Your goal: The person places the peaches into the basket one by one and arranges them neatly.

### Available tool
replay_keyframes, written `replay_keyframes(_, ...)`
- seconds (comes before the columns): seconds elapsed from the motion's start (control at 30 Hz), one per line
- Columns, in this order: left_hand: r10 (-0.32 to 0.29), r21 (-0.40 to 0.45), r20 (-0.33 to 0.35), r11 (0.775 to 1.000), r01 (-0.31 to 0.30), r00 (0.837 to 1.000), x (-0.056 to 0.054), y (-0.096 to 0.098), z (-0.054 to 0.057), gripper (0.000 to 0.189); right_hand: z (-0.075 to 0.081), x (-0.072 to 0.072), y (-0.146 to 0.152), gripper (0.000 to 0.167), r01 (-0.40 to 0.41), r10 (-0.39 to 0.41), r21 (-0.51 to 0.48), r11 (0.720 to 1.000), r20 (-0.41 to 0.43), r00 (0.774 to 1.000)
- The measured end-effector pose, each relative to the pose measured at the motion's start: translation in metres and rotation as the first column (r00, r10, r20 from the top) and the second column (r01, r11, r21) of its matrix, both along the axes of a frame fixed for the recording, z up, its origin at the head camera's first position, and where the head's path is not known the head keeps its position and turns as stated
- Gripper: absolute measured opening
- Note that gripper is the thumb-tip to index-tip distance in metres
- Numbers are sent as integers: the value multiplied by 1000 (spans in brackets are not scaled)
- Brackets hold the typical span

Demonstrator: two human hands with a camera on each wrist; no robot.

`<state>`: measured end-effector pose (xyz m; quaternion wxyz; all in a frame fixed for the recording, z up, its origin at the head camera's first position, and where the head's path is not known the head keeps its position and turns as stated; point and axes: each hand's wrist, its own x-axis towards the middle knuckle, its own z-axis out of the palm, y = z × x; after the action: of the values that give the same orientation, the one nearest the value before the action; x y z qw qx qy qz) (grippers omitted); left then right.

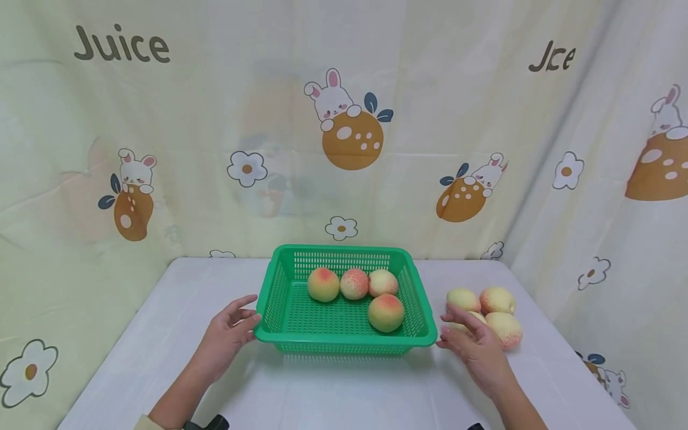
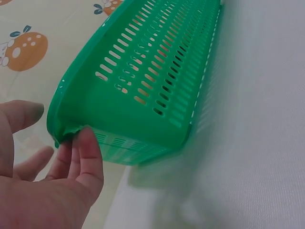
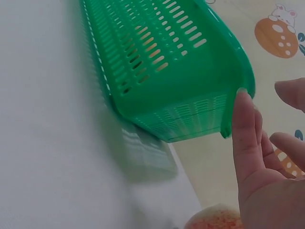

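Note:
A green plastic basket [image 1: 344, 338] with slotted sides stands on the white table, with several peaches inside, one of them a yellow-red peach [image 1: 386, 313] at the front right. My left hand [image 1: 228, 334] is at the basket's front left corner; in the left wrist view its fingertips [image 2: 88, 143] touch the rim from below. At the front right corner is my right hand [image 1: 478, 346], a straight finger [image 3: 244, 129] against the rim in the right wrist view. Neither hand wraps around the rim. Whether the basket's base rests fully flat is unclear.
Several more peaches [image 1: 503, 329] lie grouped on the table to the right of the basket, partly behind my right hand. A printed curtain [image 1: 215, 119] hangs behind and at both sides of the white table [image 1: 344, 394].

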<state>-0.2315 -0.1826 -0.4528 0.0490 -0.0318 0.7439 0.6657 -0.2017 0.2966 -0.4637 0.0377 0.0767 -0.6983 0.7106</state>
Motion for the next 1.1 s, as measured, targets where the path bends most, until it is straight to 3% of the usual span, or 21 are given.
replay_keyframes(0.37,-20,46,22,999,19,1000,0,0,1,62,5,3,19,46,109,-107,17,994,-91,990)
replay_keyframes(0.67,-45,67,28,997,43,999,0,-3,2,70,9,6,32,48,308,-293,80,948,-159,943)
replay_keyframes(0.83,-53,69,27,996,51,998,1,-4,3,70,7,6,41,47,418,-397,169,892,-144,906)
replay_keyframes(0.93,-58,71,33,996,55,998,-1,-5,2,69,6,6,47,48,494,-472,254,832,-146,870)
replay_keyframes(1.1,-89,78,16,993,88,996,-2,-7,3,71,3,4,57,49,611,-578,326,721,-202,790)
